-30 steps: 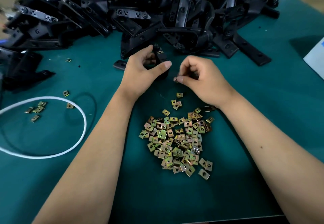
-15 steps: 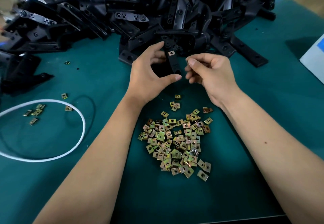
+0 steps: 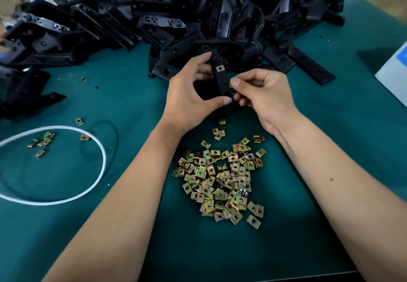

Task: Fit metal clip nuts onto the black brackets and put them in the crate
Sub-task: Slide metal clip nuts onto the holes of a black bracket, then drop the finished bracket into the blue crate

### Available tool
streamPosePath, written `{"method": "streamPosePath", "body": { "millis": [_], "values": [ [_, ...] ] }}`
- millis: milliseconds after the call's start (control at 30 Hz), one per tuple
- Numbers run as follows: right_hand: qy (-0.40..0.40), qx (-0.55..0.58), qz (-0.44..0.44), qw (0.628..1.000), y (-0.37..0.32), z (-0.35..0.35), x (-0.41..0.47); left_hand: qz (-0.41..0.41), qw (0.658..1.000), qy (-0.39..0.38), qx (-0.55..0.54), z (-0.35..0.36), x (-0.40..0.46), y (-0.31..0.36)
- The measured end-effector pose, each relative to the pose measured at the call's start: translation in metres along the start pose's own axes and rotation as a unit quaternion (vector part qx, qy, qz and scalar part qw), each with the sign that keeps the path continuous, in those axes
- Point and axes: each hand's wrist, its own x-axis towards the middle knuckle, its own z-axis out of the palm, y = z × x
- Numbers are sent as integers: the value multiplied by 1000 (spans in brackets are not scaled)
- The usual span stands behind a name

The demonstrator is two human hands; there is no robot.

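Pinched between right thumb and forefinger, a clip nut (image 3: 230, 85) sits right at the lower edge of the bracket (image 3: 221, 76), and the right hand (image 3: 264, 96) is closing in on it. A second ago that hand was low, down by the loose nuts, with the bracket tucked behind the left fingers; half a second ago the bracket had come up into plain view. Now it stands nearly upright above the nut heap (image 3: 222, 178), lifted off the mat, with the left hand (image 3: 189, 92) gripping it: fingertips at its upper end, thumb under its lower end.

One fitted nut (image 3: 219, 68) already shows on the bracket's upper part, pale against the black. So this looks like the second nut going on at the lower position; whether it has started to slide over the edge I cannot tell, as the thumb covers most of it.

Beyond the heap, behind both hands, lies the big pile of brackets (image 3: 198, 17) yet to be done. Left of the heap, a white ring (image 3: 103, 165) lies on the green mat (image 3: 132, 96) with a few stray nuts (image 3: 43, 141) inside it. No crate is in view, so the drop-off is a step off yet. My read: seat this nut square, then move the bracket out.
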Motion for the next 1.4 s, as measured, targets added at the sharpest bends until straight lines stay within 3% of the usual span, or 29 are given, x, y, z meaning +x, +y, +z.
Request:
{"method": "streamPosePath", "body": {
  "millis": [767, 1067, 1267, 1400],
  "values": [
    [-47, -35, -26, 998, -4, -3, -4, 27, 998, 6, 62, 3, -3, 10],
    [-33, -171, -106, 979, -3, -4, -4, 31, 988, 15, 152, 8, 1, 18],
    [-4, -341, -237, 910, -8, 2, -17, -6, 973, 35, 228, 16, 1, 22],
    [-13, -348, -195, 917, -14, -4, -28, -4, 971, 7, 239, 17, 1, 37]
  ]
}}
